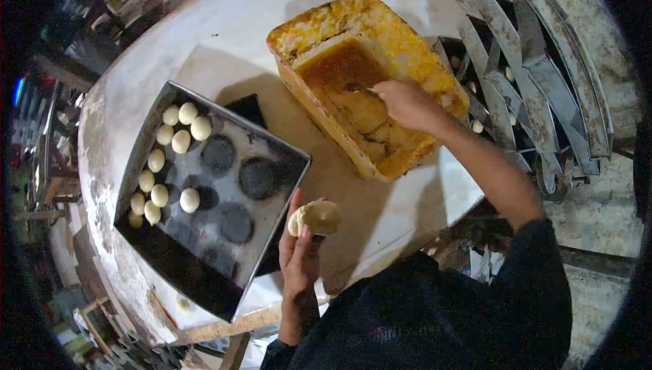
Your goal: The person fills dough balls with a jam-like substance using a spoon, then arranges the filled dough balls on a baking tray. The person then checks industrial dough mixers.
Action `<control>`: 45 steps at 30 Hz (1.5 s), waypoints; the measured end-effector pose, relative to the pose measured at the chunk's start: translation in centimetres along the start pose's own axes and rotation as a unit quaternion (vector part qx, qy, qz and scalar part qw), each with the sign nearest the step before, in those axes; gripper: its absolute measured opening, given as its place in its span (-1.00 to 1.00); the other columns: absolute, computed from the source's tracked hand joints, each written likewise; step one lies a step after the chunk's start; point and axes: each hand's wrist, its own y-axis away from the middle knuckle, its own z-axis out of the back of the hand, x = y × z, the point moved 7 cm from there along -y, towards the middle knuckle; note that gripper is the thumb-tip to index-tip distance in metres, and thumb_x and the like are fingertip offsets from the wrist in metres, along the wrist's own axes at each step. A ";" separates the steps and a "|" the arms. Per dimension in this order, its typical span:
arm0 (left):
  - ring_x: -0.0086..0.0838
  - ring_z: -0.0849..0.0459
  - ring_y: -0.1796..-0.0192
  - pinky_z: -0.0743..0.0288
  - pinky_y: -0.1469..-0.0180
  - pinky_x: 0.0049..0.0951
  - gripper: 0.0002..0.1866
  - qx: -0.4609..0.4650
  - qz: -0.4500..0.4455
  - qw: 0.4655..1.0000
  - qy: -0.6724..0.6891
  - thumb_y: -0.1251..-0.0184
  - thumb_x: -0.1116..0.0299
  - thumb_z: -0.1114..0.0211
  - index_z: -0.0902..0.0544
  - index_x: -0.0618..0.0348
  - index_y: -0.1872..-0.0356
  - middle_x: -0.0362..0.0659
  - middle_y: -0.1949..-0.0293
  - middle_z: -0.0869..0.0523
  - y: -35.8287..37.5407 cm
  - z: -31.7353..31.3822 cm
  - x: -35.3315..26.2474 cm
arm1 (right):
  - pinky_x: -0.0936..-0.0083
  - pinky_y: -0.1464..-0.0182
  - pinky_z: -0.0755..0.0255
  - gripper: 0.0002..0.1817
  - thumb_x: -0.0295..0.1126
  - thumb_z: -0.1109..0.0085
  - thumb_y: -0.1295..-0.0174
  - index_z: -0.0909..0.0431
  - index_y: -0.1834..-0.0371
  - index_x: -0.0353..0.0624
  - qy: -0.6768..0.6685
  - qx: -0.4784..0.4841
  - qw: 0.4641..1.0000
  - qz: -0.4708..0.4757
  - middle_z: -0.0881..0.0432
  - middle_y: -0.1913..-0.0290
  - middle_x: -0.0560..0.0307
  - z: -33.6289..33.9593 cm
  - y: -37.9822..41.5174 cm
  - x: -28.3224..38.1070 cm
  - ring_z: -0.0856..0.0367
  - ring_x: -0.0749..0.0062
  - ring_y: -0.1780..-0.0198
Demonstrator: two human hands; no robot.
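My left hand (pixel 300 254) is closed around a flattened piece of pale dough (pixel 319 218), its wide face turned up, beside the tray's right edge. My right hand (pixel 407 105) grips a spoon (pixel 370 91) by the handle inside a yellow-stained tub (pixel 394 24). Brown, grainy filling (pixel 343 64) lies on the tub's bottom, and the spoon's bowl rests against it. Several round dough balls (pixel 180 141) sit along the left side of a dark metal tray (pixel 214 231), with one ball (pixel 190 199) nearer its middle.
The tub and tray stand on a worn white table (pixel 224 24). A dark object (pixel 248 110) shows behind the tray's upper edge. Stacked metal trays (pixel 543 91), some holding pale balls, lie right of the table. Shelving and clutter (pixel 54 146) are at the left.
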 end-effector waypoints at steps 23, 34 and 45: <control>-0.32 -0.53 -0.19 -0.48 -0.12 -0.34 -0.47 -0.098 -0.005 0.995 0.003 -0.47 0.16 -0.05 -0.37 0.32 -0.31 -0.02 -0.28 -0.48 -3.5 -2.4 -0.3 | 0.64 0.49 -0.26 -0.73 -0.28 0.00 -0.40 -0.62 0.19 -0.23 -0.422 0.161 0.889 -0.074 -0.41 0.63 0.31 1.6 8.7 2.9 -0.32 0.66 0.59; -0.26 -0.56 -0.16 -0.44 -0.19 -0.23 -0.52 -0.142 0.066 0.985 0.075 -0.45 0.15 -0.11 -0.46 0.30 -0.23 -0.05 -0.12 -0.58 1.3 0.0 6.0 | 0.34 0.15 -0.51 -0.46 -0.62 -0.09 -0.07 -0.43 -0.23 -0.32 -0.077 -0.130 0.969 0.196 -0.43 0.28 -0.02 -11.1 20.5 6.3 -0.50 0.14 0.25; -0.39 -0.61 -0.08 -0.51 -0.06 -0.37 -0.58 -0.174 -0.074 0.979 0.078 -0.48 0.29 -0.12 -0.45 0.33 -0.24 -0.08 -0.09 -0.61 7.4 -0.2 5.6 | 0.35 -0.07 -0.46 -0.69 -0.35 -0.26 -0.24 -0.61 0.02 -0.30 -0.305 -0.177 0.928 0.120 -0.58 0.12 -0.05 -11.7 21.0 6.6 -0.57 0.19 -0.01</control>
